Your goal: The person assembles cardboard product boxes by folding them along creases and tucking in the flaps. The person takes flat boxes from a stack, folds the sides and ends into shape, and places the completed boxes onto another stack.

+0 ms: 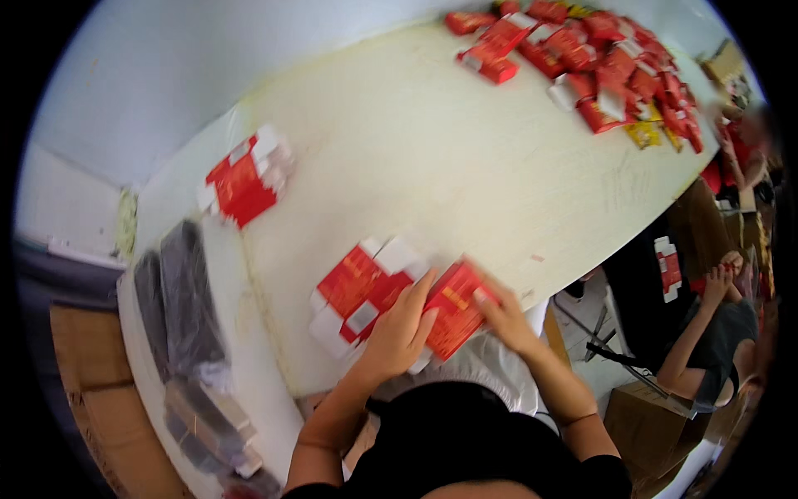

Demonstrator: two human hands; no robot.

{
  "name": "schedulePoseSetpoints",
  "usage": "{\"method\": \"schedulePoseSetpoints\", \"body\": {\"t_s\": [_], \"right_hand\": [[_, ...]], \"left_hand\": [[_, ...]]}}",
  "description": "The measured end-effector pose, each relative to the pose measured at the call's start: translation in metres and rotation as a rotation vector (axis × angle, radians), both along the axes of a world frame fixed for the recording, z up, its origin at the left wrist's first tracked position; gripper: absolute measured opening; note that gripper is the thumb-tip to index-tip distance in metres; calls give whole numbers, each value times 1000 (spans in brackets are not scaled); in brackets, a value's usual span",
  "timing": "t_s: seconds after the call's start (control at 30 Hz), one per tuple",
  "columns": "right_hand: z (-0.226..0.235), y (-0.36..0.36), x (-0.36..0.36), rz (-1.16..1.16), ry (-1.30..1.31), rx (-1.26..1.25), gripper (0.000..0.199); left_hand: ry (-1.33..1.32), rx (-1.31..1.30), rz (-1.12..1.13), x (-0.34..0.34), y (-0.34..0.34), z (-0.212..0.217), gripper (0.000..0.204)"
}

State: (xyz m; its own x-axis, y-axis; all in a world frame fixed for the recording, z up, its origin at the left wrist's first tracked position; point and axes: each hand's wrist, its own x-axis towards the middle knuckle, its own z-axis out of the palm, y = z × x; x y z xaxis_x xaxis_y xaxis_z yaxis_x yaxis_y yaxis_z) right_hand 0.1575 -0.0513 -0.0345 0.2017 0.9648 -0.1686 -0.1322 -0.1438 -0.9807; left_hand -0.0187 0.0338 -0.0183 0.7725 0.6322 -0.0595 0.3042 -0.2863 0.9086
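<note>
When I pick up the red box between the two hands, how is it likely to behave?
The red box would probably not roll, because its faces look flat. It seems fairly stiff, showing straight edges between the left hand and right hand.

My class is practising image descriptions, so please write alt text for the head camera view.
A person's left hand and right hand hold a red box at a pale table. Flat red cartons lie beside the left hand, with red packages heaped at the table's far right. Another person is at right.
</note>
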Motion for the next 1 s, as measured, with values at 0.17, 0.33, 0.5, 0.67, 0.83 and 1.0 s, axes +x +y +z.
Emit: {"method": "schedulePoseSetpoints", "body": {"t_s": [0.17,0.33,0.5,0.67,0.83,1.0], "right_hand": [[-8,1,5,26,54,49,44],[20,21,49,119,-84,-49,45],[95,101,212,-291,381,433,66],[93,113,229,-547,366,285,60],[41,68,150,-361,334,-32,35],[20,37,115,-288,209,-158,28]], "left_hand": [[-89,100,-20,1,-4,-9,51],[-241,26,-10,2,7,-18,58],[-122,251,180,-26,29,-16,69],[724,693,314,-49,28,-8,95],[576,625,264,-54,35,-18,108],[552,634,252,-49,34,-11,103]]}}
